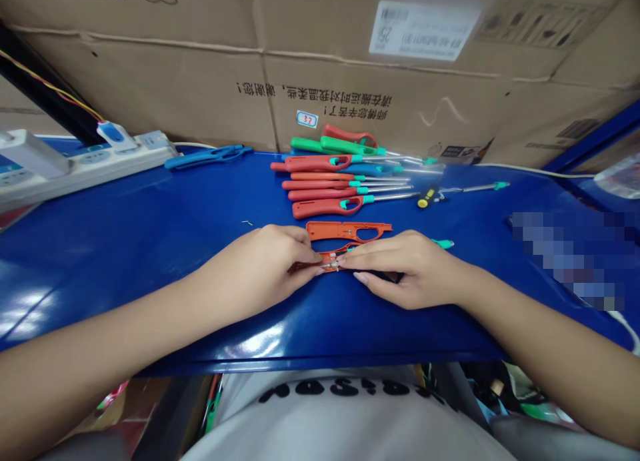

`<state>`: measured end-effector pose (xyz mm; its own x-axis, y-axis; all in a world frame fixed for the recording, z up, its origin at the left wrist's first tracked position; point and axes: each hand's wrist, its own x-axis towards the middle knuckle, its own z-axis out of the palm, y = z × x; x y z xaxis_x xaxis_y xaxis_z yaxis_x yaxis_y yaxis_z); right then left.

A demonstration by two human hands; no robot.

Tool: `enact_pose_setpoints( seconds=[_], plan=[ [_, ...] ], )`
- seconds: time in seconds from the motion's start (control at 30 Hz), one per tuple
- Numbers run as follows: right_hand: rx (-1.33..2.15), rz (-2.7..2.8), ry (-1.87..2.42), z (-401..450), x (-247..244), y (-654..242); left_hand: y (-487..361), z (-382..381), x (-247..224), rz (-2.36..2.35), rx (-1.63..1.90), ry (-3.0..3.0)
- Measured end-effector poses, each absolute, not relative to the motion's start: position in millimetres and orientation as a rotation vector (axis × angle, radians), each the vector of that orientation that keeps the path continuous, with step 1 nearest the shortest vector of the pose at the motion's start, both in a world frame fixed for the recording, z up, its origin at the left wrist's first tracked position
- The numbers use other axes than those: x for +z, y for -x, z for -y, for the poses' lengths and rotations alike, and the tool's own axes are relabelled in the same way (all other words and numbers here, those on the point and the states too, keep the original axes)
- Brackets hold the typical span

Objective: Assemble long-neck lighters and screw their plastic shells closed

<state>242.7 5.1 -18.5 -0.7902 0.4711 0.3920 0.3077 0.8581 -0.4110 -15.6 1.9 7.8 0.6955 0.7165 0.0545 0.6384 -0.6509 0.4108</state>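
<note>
An opened orange lighter body [330,262] lies on the blue table with small metal and white parts inside it. My left hand [280,257] is closed in a pinch on its left end. My right hand [410,267] rests over its right part, fingertips pressed on the inner parts and thumb along the near edge. Just behind it lies a separate orange shell half [347,231], flat, touched by or close to my left fingers. A teal tip [443,243] shows beyond my right hand.
Several red, orange and green lighters [327,207] lie behind the shell. A yellow-and-black screwdriver [427,198] is right of them, a blue tool [207,157] and a power strip [90,161] at left. Cardboard boxes [175,81] stand along the back.
</note>
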Motion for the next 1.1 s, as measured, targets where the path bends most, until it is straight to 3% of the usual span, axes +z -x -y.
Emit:
enact_pose_setpoints(
  seconds=[1.1],
  plan=[
    [0.433, 2.542, 0.507, -8.0, -19.5, -244.2, 16.2, -0.7, 5.3, -1.012, 0.341, -2.532]
  ],
)
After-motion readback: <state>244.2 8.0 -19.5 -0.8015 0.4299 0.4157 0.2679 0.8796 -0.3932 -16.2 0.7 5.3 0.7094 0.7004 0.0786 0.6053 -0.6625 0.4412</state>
